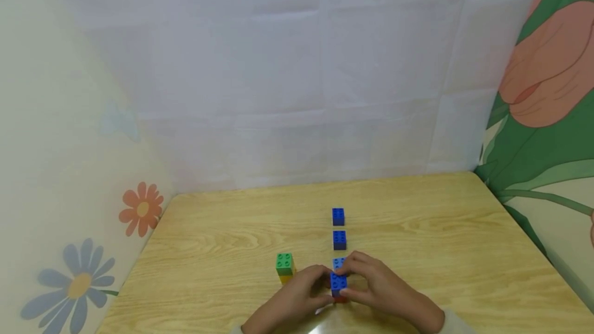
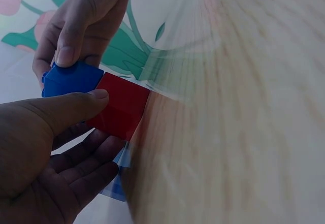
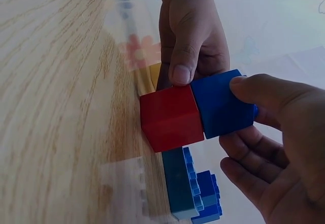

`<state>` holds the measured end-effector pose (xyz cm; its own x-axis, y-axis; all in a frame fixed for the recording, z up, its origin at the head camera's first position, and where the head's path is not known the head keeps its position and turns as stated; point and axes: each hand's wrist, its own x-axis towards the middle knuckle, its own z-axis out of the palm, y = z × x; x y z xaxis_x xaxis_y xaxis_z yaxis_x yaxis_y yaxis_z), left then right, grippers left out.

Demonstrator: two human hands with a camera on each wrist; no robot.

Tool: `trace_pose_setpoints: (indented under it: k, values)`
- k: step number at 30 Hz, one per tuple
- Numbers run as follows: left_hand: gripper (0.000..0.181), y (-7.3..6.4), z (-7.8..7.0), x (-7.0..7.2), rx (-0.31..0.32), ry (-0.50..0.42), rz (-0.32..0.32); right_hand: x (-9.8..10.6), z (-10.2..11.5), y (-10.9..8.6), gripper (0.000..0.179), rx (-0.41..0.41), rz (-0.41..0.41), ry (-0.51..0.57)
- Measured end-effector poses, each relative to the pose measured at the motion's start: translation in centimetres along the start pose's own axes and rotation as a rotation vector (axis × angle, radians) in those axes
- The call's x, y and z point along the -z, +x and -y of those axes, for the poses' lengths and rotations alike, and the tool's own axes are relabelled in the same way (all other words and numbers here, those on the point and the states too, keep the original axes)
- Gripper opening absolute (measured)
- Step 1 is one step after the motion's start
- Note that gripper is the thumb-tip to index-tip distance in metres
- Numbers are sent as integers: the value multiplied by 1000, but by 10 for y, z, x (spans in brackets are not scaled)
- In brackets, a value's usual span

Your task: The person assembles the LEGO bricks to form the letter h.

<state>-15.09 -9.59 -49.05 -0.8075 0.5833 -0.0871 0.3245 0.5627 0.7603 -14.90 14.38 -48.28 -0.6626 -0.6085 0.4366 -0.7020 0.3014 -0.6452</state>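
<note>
A blue toy building brick (image 1: 339,283) sits on top of a red brick (image 2: 124,102), both between the two hands near the table's front. My right hand (image 1: 382,287) pinches the blue brick (image 3: 221,104) between thumb and fingers. From the other side my left hand (image 1: 301,293) holds the red brick (image 3: 172,117), its thumb on the face near the seam and its fingers partly hidden behind. Right behind the pair stands a lighter blue brick (image 1: 340,262), partly covered by the right hand's fingers.
Two more blue bricks, a nearer one (image 1: 340,240) and a farther one (image 1: 338,216), line up farther back on the wooden table (image 1: 223,241). Left of the hands, a green brick (image 1: 284,264) stands on a yellow brick (image 1: 285,279). A white sheet (image 1: 278,92) hangs behind the table.
</note>
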Motion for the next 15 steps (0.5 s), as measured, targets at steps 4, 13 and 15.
trace_pose_setpoints:
  k: [4,13,15]
  values:
    - [28,0,1,0,-31,0,1,0,1,0,27,-11,3,-3]
    - [27,0,-1,0,-24,5,-1,0,1,0,27,-10,1,8]
    - [27,0,-1,0,-32,8,-1,0,0,0,27,0,-1,12]
